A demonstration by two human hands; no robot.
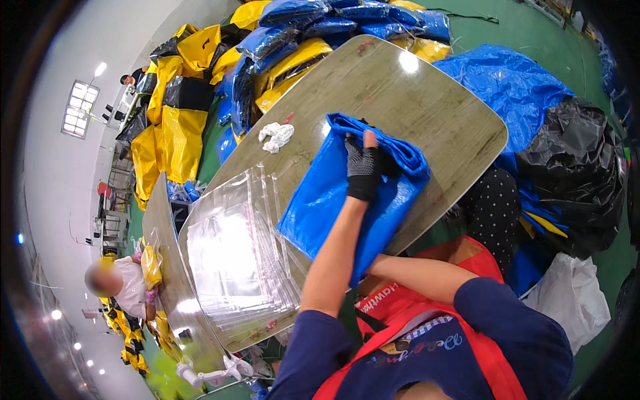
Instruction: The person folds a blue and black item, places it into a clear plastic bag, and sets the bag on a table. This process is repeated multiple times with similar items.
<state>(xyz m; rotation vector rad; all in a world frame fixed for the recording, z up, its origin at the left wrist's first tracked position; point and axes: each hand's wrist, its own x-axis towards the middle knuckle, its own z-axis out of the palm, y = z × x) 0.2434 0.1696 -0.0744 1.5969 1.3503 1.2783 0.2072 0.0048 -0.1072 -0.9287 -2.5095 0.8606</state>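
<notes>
A folded piece of blue tarpaulin lies across the near right part of the wood-patterned table, its thick rolled edge on the far side. My left hand, in a black glove with bare fingertips, grips the tarpaulin at that rolled edge. From the right, my right forearm reaches in under the tarpaulin's near corner, which hides the hand and its fingers. To the left of the tarpaulin is a spread stack of clear plastic bags.
A crumpled white scrap sits on the table. Packed blue bundles and yellow ones are piled beyond it. Blue sheeting and a black plastic heap stand at right. Another person handles a yellow bundle at far left.
</notes>
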